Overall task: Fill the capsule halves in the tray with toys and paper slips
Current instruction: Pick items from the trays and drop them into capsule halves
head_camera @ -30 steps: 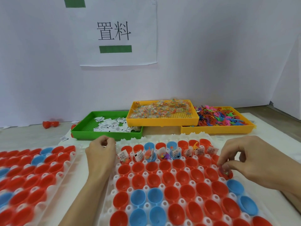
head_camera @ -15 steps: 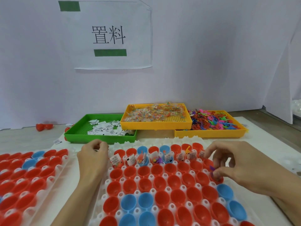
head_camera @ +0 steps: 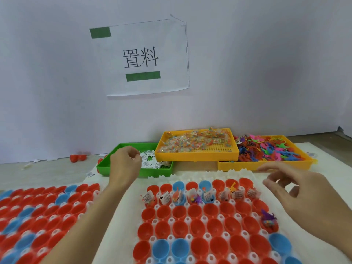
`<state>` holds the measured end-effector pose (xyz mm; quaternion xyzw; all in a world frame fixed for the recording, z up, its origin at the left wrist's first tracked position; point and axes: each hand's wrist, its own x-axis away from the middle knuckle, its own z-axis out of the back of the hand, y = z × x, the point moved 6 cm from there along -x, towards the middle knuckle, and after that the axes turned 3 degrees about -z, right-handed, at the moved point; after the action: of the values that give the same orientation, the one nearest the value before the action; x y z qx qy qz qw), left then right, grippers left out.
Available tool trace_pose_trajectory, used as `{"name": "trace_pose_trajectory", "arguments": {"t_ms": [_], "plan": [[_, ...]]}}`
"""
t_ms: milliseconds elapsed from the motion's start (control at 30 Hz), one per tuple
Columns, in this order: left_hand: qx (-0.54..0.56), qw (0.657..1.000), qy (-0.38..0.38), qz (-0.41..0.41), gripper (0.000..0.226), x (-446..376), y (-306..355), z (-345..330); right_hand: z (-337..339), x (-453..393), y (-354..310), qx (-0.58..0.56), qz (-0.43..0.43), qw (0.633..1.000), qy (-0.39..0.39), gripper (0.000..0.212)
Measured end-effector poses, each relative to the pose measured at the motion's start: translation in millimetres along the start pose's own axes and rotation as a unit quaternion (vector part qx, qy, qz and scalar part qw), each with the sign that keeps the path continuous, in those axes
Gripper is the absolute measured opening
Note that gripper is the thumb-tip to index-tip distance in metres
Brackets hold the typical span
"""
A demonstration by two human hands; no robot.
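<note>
A person's left hand [head_camera: 124, 166] hovers over the green tray [head_camera: 106, 166] of paper slips [head_camera: 150, 161], fingers curled in at the tips; whether a slip is pinched there cannot be told. The right hand [head_camera: 304, 195] hangs open, fingers spread and holding nothing, above the right edge of the white capsule tray [head_camera: 190, 177], just beyond a red half [head_camera: 269, 222] that holds a purple toy and a packet of coloured beads but no slip.

Nearest the person sits the capsule tray, its red and blue halves seated mouth-up in rows so each can be loaded from above. Only one row, second from its far edge, is filled [head_camera: 200, 197]: slips stand upright in those cups among small toys. The rows nearer the person look empty, so the job appears to be in its early part.

Supplies line the capsule tray's far side, likely for short reaches: the green tray at far left, a yellow tray [head_camera: 197, 156] of clear bead packets centre, another yellow tray [head_camera: 266, 165] of bright plastic toys [head_camera: 266, 149] far right. To its left lies a second tray [head_camera: 28, 210] of unfilled halves.
</note>
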<state>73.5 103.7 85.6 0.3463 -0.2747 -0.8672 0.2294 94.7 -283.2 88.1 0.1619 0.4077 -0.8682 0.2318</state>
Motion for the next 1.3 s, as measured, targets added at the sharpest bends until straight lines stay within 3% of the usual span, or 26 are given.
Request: {"name": "trace_pose_trajectory", "arguments": {"t_ms": [133, 200, 533, 667, 800, 900, 1033, 1133, 1300], "plan": [[-0.126, 0.976, -0.175, -0.011, 0.017, -30.7, -5.7, -40.4, -0.6, -0.5, 5.5, 0.010, -0.007, 1.000, 0.008, 0.038], [-0.157, 0.962, -0.221, -0.004, 0.014, -33.7, -10.8, -52.7, -2.2, -0.1, 8.2, 0.008, -0.009, 1.000, 0.003, 0.035], [-0.131, 0.980, -0.148, -0.018, 0.010, -38.2, -9.5, -47.6, -3.8, 0.6, 18.0, -0.021, -0.026, 0.999, 0.005, 0.029], [-0.071, 0.993, -0.084, -0.040, 0.011, -30.5, 17.4, -16.3, -2.8, 1.1, 17.0, -0.031, -0.035, 0.999, 0.009, 0.026], [0.064, 0.996, -0.036, -0.050, 0.012, 3.1, 63.0, 30.4, -2.4, 1.0, 12.6, -0.055, -0.046, 0.997, 0.021, 0.022], [0.172, 0.974, -0.116, -0.089, 0.010, 49.1, 103.1, 35.6, -1.5, 2.8, 0.4, -0.086, -0.038, 0.995, 0.015, 0.018], [0.220, 0.927, -0.252, -0.170, 0.012, 100.1, 154.8, 11.6, -4.2, 4.4, -24.3, -0.171, -0.005, 0.985, -0.032, 0.020], [0.235, 0.905, -0.289, -0.206, 0.012, 118.0, 168.8, -9.0, -13.7, 6.7, -32.8, -0.233, -0.001, 0.968, -0.088, 0.037], [0.318, 0.875, -0.328, -0.158, 0.007, 126.3, 164.0, -24.9, -22.2, 8.4, -34.4, -0.305, -0.004, 0.948, -0.091, 0.026]]}}
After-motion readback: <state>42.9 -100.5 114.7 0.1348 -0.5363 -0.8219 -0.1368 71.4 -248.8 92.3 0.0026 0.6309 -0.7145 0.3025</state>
